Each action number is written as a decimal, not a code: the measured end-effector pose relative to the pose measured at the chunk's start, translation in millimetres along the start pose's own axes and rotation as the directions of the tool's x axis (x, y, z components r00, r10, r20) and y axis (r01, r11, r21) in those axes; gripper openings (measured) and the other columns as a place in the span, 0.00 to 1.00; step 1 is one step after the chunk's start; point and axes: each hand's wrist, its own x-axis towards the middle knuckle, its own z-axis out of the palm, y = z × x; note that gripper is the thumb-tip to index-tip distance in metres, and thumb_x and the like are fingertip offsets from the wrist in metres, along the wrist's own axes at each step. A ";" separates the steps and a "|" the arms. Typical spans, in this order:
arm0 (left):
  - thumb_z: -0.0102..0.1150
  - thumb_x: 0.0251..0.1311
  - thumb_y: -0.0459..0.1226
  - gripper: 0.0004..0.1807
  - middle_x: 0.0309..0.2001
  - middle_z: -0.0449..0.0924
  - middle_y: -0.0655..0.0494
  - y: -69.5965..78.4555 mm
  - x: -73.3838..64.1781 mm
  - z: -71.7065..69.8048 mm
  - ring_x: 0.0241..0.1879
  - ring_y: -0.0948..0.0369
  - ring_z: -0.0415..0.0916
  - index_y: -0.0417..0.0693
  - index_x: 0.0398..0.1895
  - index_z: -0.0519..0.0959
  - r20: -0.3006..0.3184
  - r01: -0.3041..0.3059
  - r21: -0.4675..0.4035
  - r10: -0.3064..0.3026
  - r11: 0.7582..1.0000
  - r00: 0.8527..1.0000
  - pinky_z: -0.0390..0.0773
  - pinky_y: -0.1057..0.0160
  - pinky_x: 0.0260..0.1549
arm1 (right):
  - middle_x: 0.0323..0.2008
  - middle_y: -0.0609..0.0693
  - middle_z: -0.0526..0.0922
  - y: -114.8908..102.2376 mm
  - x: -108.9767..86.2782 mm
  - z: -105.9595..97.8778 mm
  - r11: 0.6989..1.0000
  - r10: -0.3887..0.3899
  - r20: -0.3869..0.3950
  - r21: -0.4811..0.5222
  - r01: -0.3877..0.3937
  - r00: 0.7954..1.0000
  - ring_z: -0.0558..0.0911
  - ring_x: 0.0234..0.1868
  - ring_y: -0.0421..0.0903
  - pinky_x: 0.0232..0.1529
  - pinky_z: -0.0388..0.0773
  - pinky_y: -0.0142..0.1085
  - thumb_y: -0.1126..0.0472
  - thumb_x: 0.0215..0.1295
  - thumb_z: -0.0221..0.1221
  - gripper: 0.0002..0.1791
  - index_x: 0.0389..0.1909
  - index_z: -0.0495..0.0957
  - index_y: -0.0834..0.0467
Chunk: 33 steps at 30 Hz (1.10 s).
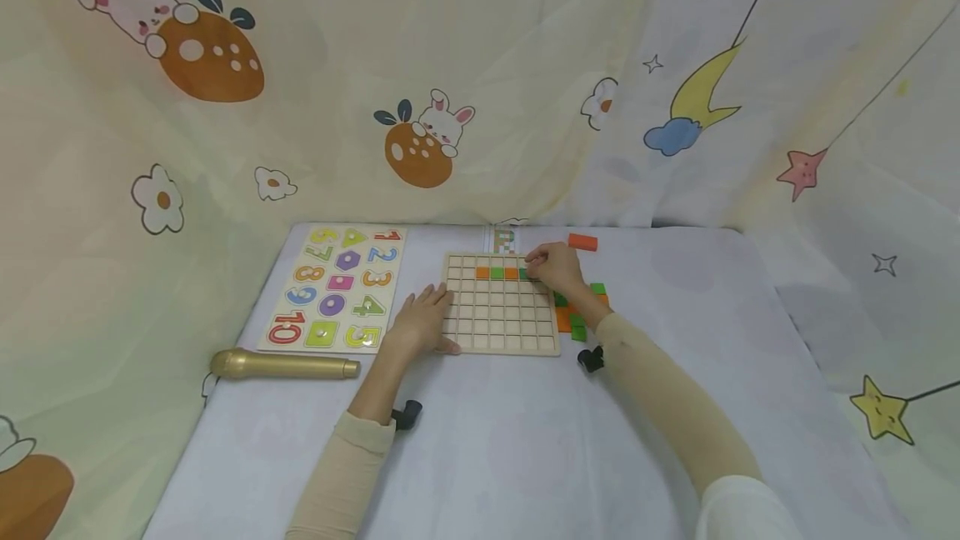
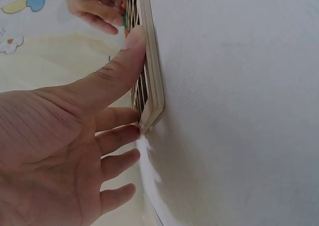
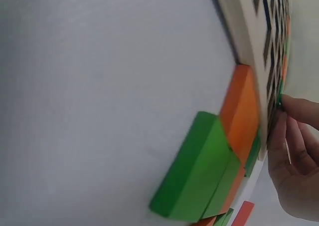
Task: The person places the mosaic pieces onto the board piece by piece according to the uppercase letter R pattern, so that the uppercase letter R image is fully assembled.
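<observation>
Near the far right corner of the grid board (image 1: 498,307), my right hand (image 1: 557,267) narrowly pinches a green block (image 1: 522,273); the row of coloured blocks (image 1: 497,273) stretches leftward from it across the board. My left hand (image 1: 422,322), loosely extended at the board's left edge, is farther away.

The pale wooden grid board (image 1: 502,319) lies flat, its left edge at the left fingers (image 2: 118,138). A green block (image 1: 523,274), pinched by the right fingers (image 3: 301,110), ends an orange-green-orange row (image 1: 497,273); loose blocks (image 1: 563,321), orange and green, lie behind those fingers, beside the board.
</observation>
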 end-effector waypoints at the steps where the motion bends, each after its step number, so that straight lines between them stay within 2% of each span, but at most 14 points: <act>1: 0.83 0.44 0.53 0.63 0.82 0.52 0.41 0.2 0.2 -0.1 0.82 0.43 0.46 0.38 0.80 0.60 0.000 0.000 0.001 0.000 1.000 1.000 0.49 0.39 0.79 | 0.29 0.50 0.88 -0.2 -0.5 -0.2 1.000 0.003 -0.001 0.007 -0.003 1.000 0.83 0.30 0.47 0.34 0.81 0.38 0.64 0.63 0.71 0.06 0.40 0.89 0.58; 7: 0.84 0.44 0.52 0.63 0.82 0.52 0.41 -0.1 -0.1 -2.4 0.82 0.43 0.46 0.38 0.80 0.60 -0.003 0.004 0.001 -0.004 1.000 1.000 0.48 0.39 0.79 | 0.34 0.52 0.90 -0.4 -3.2 -2.6 1.000 0.014 0.004 -0.008 -0.014 1.000 0.87 0.37 0.50 0.42 0.86 0.44 0.61 0.63 0.73 0.09 0.42 0.89 0.58; 22: 0.84 0.44 0.51 0.62 0.82 0.52 0.40 0.3 0.2 -0.9 0.82 0.42 0.47 0.38 0.80 0.61 0.010 -0.005 0.001 0.005 1.000 1.000 0.49 0.37 0.79 | 0.39 0.52 0.90 2.7 -19.9 -24.8 1.000 -0.009 0.021 0.005 0.009 1.000 0.87 0.41 0.50 0.42 0.85 0.43 0.61 0.66 0.70 0.13 0.49 0.87 0.59; 33: 0.82 0.45 0.54 0.64 0.83 0.50 0.42 0.0 -0.7 0.0 0.82 0.43 0.45 0.39 0.81 0.58 0.018 -0.001 0.000 0.001 1.000 1.000 0.47 0.38 0.79 | 0.44 0.55 0.90 18.8 -33.4 -41.4 1.000 0.015 0.040 -0.017 -0.015 0.999 0.88 0.47 0.52 0.52 0.85 0.48 0.64 0.66 0.70 0.15 0.52 0.85 0.61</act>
